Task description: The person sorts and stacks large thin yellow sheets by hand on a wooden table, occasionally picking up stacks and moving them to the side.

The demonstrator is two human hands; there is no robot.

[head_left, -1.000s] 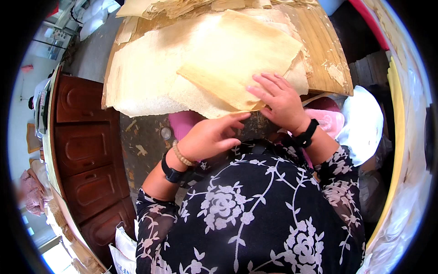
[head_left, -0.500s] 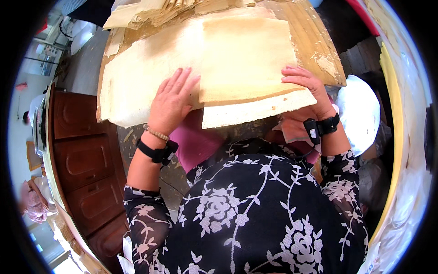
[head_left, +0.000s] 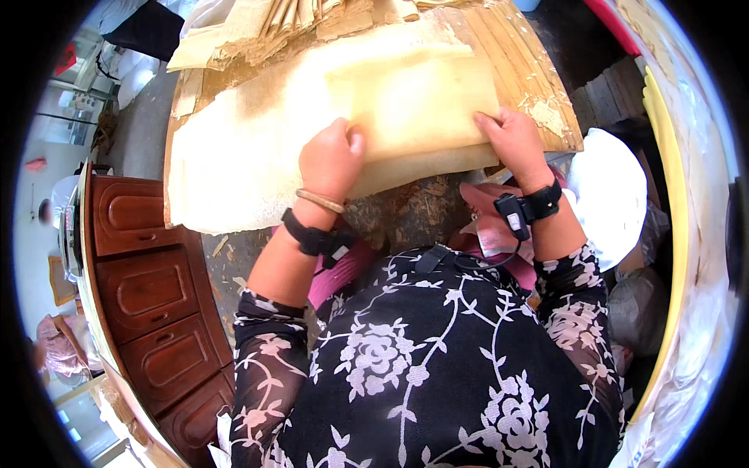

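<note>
A thin, pale yellow sheet (head_left: 421, 105) with a rough surface lies over a larger cream sheet (head_left: 234, 148) on the wooden table. My left hand (head_left: 331, 160) is closed, fingers curled and thumb up, at the left end of the top sheet's near edge. At its right end, my right hand (head_left: 515, 144) pinches the edge between thumb and curled fingers. The edge runs nearly straight between both hands. Below it, a strip of pale sheet (head_left: 421, 168) reaches past the table's front edge. My curled fingers hide the gripped corners.
Folded, layered sheets (head_left: 289, 23) are piled at the table's far side. Crumbs and flakes (head_left: 546, 117) lie on the wooden table (head_left: 511, 47) at right. A white bag (head_left: 608, 195) stands right of the table. Brown cabinets (head_left: 148, 288) line the left, with a person (head_left: 66, 347) beyond.
Both hands have gone from lying flat or loosely on the sheets to gripping the top sheet. Its near edge has shifted away from me, and my left hand has moved right.
</note>
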